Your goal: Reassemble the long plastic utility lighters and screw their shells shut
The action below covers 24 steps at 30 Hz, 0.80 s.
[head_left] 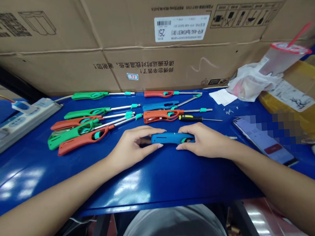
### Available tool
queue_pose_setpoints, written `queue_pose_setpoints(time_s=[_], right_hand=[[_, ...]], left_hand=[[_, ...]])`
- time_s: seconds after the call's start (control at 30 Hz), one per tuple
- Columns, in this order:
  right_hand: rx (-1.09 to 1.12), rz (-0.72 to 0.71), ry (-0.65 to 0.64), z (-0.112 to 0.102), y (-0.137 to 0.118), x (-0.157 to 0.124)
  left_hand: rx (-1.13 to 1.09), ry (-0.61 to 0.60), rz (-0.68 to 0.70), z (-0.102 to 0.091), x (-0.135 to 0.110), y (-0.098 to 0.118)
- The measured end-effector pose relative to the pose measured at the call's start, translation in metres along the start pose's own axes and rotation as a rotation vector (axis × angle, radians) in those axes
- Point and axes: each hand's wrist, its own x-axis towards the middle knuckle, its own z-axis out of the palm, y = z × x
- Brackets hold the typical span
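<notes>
A blue long-necked lighter [167,138] lies crosswise between my two hands, low over the blue table. My left hand [134,144] pinches the rear end of its handle between thumb and fingers. My right hand [199,138] grips the trigger end and hides part of it; the metal tip shows beyond the hand. Just behind, an orange lighter [157,115] and a yellow-and-black screwdriver [190,118] lie on the table. A blue lighter handle [156,106] with a slanted metal tube rests behind the orange one.
Several green and orange lighters [83,140] lie at the left, near a power strip [25,118]. At the right are a phone [264,139], small screws [229,111], a tissue [223,97], a drink cup [284,57] and a taped box [301,93]. A large carton [130,33] stands behind.
</notes>
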Motion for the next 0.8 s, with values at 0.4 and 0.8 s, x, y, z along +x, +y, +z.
queue_pose_setpoints(time_s=[0.4,0.8], right_hand=[[-0.091,-0.098,-0.060,-0.003,-0.002,-0.001],[-0.369,-0.191,0.459,-0.010,0.021,0.009]], left_hand=[[0.288,-0.024,0.115,-0.006,0.000,0.008],[0.336,-0.041,0.004,-0.015,0.005,0.003]])
